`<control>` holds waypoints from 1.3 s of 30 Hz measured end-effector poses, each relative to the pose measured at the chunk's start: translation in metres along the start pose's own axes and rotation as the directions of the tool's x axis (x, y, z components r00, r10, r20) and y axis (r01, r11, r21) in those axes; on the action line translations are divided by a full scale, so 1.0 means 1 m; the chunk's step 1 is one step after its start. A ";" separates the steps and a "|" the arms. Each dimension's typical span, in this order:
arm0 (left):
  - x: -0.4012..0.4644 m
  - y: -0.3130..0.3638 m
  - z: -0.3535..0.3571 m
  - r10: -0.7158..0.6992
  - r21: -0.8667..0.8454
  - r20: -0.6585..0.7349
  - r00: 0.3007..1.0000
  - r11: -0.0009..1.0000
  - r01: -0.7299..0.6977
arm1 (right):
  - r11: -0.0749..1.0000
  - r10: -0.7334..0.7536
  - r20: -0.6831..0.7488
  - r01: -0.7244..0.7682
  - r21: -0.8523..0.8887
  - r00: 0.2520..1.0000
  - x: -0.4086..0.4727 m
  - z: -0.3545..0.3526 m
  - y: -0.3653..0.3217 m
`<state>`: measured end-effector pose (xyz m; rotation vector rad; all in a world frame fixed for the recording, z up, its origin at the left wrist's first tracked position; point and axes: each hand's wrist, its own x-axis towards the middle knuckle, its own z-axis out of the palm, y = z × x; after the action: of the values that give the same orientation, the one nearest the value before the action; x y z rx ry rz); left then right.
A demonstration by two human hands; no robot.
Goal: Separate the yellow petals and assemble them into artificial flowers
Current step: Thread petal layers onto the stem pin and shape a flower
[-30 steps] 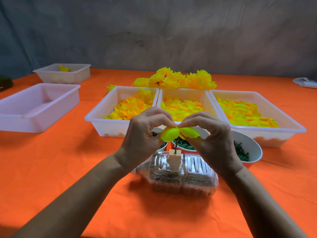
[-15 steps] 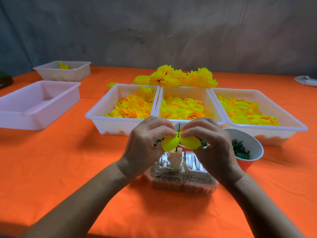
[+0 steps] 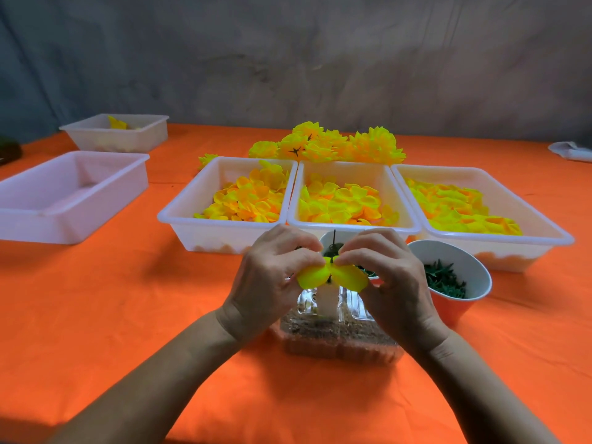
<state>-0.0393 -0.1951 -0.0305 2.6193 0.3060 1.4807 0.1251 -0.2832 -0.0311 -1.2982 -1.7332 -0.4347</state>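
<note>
**Petal layer pushed down the stem**

Head view: my left hand [image 3: 272, 277] and right hand [image 3: 389, 277] each pinched 1 side of the yellow petal layer [image 3: 331, 277], which sat lower on the dark stem [image 3: 334, 240] than 1 second before, just above the white block [image 3: 327, 301]. I judged it nearly seated.

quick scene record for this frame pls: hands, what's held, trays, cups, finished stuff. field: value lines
left hand: left hand pinches the yellow petal piece
right hand: right hand pinches the same piece from the other side
stem: thin dark stem pokes up through the petal piece
holder: white block on a clear box
petal trays: three white trays of yellow petals, side by side
other trays: two trays at far left, the nearer tray holds no petals
cup: cup of green parts
finished: flowers behind the trays
surface: orange tablecloth
</note>
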 end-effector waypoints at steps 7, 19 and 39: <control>-0.005 -0.001 0.002 0.011 0.009 0.031 0.999 1.000 -0.012 | 0.999 -0.015 0.014 0.015 -0.031 1.000 -0.009 0.001 0.003; -0.006 -0.006 0.002 0.038 0.009 0.074 0.996 0.999 -0.039 | 0.996 -0.030 0.029 0.032 -0.083 0.999 -0.012 -0.001 0.000; -0.005 -0.003 -0.006 0.065 -0.032 0.134 0.989 0.998 -0.062 | 1.000 -0.013 0.054 0.014 -0.021 0.998 -0.015 -0.005 0.000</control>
<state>-0.0474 -0.1934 -0.0324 2.7136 0.1885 1.3068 0.1275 -0.2954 -0.0404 -1.3249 -1.7874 -0.4308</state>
